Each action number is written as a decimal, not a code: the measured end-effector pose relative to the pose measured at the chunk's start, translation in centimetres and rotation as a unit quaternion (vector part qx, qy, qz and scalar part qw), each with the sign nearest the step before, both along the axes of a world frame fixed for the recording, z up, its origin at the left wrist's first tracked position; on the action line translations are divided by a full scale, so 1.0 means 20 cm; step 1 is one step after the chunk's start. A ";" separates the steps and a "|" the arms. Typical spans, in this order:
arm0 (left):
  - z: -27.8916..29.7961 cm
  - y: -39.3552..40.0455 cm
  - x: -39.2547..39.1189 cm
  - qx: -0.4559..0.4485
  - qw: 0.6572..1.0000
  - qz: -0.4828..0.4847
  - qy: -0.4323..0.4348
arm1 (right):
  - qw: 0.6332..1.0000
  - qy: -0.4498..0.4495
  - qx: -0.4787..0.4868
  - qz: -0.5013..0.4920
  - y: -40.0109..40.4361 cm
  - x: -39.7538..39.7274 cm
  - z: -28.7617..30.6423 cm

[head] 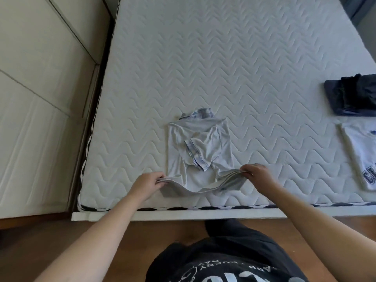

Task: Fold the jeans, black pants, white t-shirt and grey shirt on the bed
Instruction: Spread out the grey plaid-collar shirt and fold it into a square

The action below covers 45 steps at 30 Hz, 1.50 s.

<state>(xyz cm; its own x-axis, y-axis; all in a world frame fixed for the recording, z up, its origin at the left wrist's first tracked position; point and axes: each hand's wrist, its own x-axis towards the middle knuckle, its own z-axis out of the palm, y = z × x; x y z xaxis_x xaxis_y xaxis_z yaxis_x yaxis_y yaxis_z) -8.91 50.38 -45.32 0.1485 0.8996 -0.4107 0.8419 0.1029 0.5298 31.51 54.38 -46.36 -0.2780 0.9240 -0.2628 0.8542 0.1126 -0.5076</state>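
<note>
The grey shirt [200, 147] lies on the bed [223, 64] near the front edge, its sides and checked-trim sleeves folded inward, collar at the far end. My left hand [147, 183] pinches the hem's left corner and my right hand [256, 175] pinches the right corner; the hem is lifted a little off the mattress and sags between them. The white t-shirt [362, 153], folded with a dark print, lies at the right edge. Behind it sit the folded jeans [333, 98] with the black pants [358, 90] on top.
A white wardrobe [40, 98] runs along the left side of the bed, with a narrow dark gap between. The bed's white frame edge [183, 215] is just in front of me, above a wooden floor [50, 241].
</note>
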 end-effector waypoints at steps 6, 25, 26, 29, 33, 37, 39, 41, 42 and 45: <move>-0.01 0.41 0.04 -0.034 0.996 -0.078 0.023 | 0.994 -0.035 -0.049 0.088 0.47 0.01 -0.06; -0.67 1.65 -0.08 -0.031 0.996 -0.076 0.034 | 0.994 -0.062 -0.064 0.070 1.61 -0.24 -0.65; -0.72 1.69 -0.08 -0.031 0.996 -0.069 0.044 | 0.994 -0.062 -0.065 0.061 1.65 -0.24 -0.70; -0.85 1.79 -0.08 -0.017 0.996 -0.050 0.068 | 0.994 -0.079 -0.066 0.044 1.75 -0.25 -0.85; -1.01 1.90 -0.03 -0.023 0.986 -0.108 0.123 | 0.989 -0.084 -0.119 0.030 1.83 -0.29 -1.03; -1.10 1.94 0.03 -0.020 0.981 -0.158 0.112 | 0.983 -0.096 -0.138 0.072 1.83 -0.34 -1.12; -1.11 1.95 0.04 -0.005 0.983 -0.157 0.096 | 0.986 -0.090 -0.108 0.091 1.83 -0.35 -1.13; -1.12 1.97 0.02 -0.002 0.992 -0.114 0.052 | 0.993 -0.046 -0.081 0.077 1.84 -0.36 -1.13; -1.12 1.98 0.01 0.002 0.996 -0.085 0.031 | 0.996 -0.018 -0.070 0.059 1.85 -0.36 -1.12; -1.13 1.99 0.02 0.012 0.999 -0.042 0.032 | 0.999 -0.008 -0.048 0.024 1.86 -0.37 -1.13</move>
<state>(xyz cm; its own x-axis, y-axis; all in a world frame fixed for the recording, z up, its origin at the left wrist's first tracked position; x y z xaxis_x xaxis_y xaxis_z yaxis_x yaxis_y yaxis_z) -8.61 90.12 -68.01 0.1978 0.8944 -0.4011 0.8794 0.0188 0.4756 24.05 91.67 -68.96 -0.3157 0.8802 -0.3544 0.8574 0.1046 -0.5040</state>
